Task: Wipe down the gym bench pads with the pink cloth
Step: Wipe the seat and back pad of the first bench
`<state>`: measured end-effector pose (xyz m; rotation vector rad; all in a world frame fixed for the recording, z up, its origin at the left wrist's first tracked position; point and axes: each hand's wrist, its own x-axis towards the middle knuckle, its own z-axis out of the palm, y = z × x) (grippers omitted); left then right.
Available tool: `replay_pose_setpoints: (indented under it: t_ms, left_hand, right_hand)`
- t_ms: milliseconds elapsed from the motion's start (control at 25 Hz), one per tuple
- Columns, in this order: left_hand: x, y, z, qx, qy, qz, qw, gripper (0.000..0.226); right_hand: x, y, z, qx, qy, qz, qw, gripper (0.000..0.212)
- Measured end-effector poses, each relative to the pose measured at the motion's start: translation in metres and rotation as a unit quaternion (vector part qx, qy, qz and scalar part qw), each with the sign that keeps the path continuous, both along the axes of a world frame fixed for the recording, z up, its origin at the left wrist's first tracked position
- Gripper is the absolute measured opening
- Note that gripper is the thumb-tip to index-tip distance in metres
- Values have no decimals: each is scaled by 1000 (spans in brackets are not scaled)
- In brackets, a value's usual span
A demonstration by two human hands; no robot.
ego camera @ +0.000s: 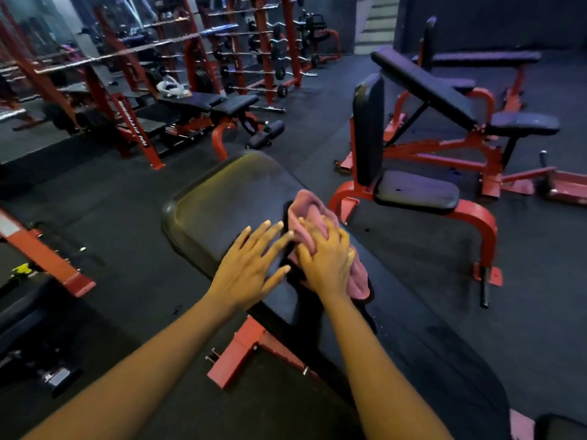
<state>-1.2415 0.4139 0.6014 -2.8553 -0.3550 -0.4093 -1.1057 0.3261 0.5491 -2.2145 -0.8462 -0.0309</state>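
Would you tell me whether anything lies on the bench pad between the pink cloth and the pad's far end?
Nothing visible does: the bench pad beyond the pink cloth, gripped by the right hand, is bare. The left hand rests flat on the pad just left of it and would block only a leftward stroke.

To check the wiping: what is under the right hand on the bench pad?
The pink cloth lies bunched under the right hand, on the black bench pad. The pad surface beneath the cloth is covered.

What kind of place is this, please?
Most likely a gym weight room: padded benches on red frames, racks of barbells at the back, and a dark rubber floor.
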Motion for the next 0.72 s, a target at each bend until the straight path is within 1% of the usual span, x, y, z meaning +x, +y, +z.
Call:
replay_pose_setpoints:
  t_ms: [40, 120, 240, 360, 440, 560, 680, 720]
  left_hand:
    - [4, 0, -8, 35, 43, -10, 998, 63]
    - [9, 2, -17, 75, 90, -16, 993, 67]
    - [8, 5, -20, 104, 91, -17, 990, 68]
    - [9, 5, -19, 115, 90, -17, 989, 63]
    - [9, 3, -18, 115, 99, -9, 988, 62]
    - [10, 2, -16, 120, 116, 5, 986, 62]
    - [9, -1, -10, 113, 142, 14, 983, 63]
    - [9, -3, -8, 109, 145, 15, 983, 63]
  right_hand:
    - [20, 3, -5, -5, 9, -24, 1000, 60]
    - [58, 5, -14, -3, 27, -69, 997, 57]
    - [103, 3, -25, -16, 88, -112, 990, 50]
    - [120, -11, -33, -26, 114, -102, 988, 50]
    - [104, -24, -37, -32, 84, -92, 992, 54]
    - [48, -50, -44, -30, 33, -77, 996, 63]
    - [-18, -90, -59, -18, 19, -51, 998, 68]
    - [-38, -104, -67, -28, 17, -49, 998, 67]
